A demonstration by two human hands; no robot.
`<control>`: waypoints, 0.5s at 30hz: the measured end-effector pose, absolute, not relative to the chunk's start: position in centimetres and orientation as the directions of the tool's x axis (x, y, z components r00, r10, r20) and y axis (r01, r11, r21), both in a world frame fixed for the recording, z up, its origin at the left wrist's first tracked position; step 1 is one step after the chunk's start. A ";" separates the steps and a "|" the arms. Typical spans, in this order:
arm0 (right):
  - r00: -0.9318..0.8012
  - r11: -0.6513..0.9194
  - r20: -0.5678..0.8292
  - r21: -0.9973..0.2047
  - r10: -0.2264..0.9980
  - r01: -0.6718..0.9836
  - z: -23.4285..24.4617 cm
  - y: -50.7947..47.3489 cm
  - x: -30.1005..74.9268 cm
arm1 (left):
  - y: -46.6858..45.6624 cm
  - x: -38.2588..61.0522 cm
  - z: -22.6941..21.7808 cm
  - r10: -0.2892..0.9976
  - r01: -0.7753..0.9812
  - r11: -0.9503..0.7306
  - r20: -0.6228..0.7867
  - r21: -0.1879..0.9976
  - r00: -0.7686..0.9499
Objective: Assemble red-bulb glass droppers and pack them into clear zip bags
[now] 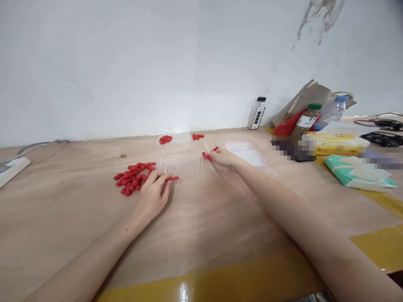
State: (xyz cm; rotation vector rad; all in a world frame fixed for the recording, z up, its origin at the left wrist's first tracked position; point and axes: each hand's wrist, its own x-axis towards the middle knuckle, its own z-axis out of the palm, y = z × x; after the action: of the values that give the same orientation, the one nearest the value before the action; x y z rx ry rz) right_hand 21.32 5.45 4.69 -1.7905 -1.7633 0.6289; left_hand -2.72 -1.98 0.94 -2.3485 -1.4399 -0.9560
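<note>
1) Pinching one red piece point(173, 178) in bent fingers, the left hand point(154, 193) rests low over the bench point(189, 235)
2) Other red pieces point(127, 180) lie heaped left of that hand, clear sticks point(182, 165) rowed just beyond it rightward
3) The right hand point(223, 157) grips a pale stick point(206, 147), red-tipped sticks point(208, 156) beside it

It looks like a makeshift workroom: a tape-edged wooden surface point(195, 226), rowed clear sticks point(182, 165), a peeling wall point(157, 63).

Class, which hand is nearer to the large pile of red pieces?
Left. The left hand is at the right edge of the pile; the right hand is farther off, beyond the row of clear sticks.
</note>
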 end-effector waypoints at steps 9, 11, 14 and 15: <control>-0.309 0.458 0.347 -0.543 0.886 0.704 1.3 -0.9 25.2 | -2.7 -0.8 0.0 0.752 0.728 -0.623 0.477 0.288 0.455; -0.356 0.502 0.365 -0.480 0.860 0.720 0.7 -1.9 25.2 | -2.3 -0.8 -0.1 0.761 0.724 -0.618 0.465 0.305 0.453; -0.401 0.550 0.383 -0.470 0.832 0.690 0.2 -2.9 24.7 | -2.1 -0.8 0.1 0.776 0.701 -0.612 0.445 0.365 0.446; -0.416 0.561 0.381 -0.481 0.826 0.674 0.1 -3.1 24.5 | -2.1 -0.8 0.2 0.786 0.690 -0.605 0.436 0.397 0.439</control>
State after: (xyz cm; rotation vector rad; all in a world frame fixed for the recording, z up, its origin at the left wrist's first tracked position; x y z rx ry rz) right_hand 24.52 -3.07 0.12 -1.1980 -2.2092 0.3394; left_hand -0.81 -2.09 0.18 -2.7966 -1.4473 -0.9927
